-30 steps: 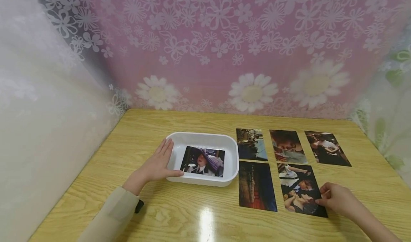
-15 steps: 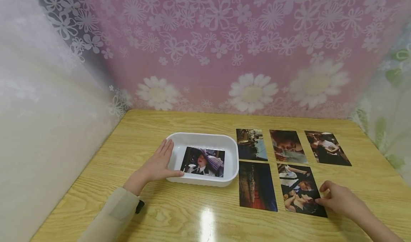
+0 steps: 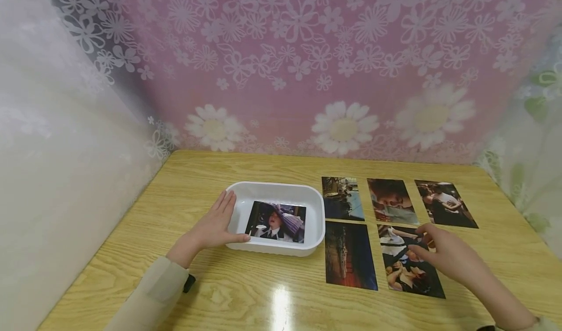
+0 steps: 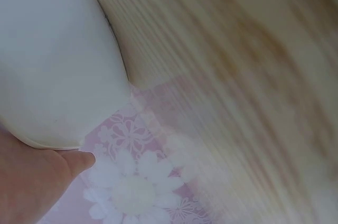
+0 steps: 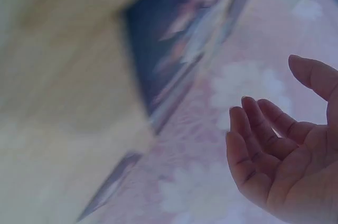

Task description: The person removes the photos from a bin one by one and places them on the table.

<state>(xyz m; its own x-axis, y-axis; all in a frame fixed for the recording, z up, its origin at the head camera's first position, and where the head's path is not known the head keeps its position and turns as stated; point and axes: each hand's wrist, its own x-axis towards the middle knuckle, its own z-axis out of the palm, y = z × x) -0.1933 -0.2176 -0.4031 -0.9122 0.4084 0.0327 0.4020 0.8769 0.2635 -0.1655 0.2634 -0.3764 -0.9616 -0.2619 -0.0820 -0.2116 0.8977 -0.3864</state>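
A white plastic tray stands on the table with a glossy photo of a person in a large purple hat lying in it. My left hand rests on the tray's left side, its fingers straight along the rim and its thumb at the near edge; the left wrist view shows that thumb against the rim. My right hand hovers over a photo of several people at the front right. In the right wrist view, the right hand's fingers are loosely bent and hold nothing.
Beside the tray lies a dark photo with red tones. Behind it, a row holds a deck scene photo, a close-up photo of faces and a photo of a couple. A flowered pink backdrop closes off the table's back.
My right hand has left the lower right corner of the front right photo and moved up and left above it. The left hand and the tray stay in place.
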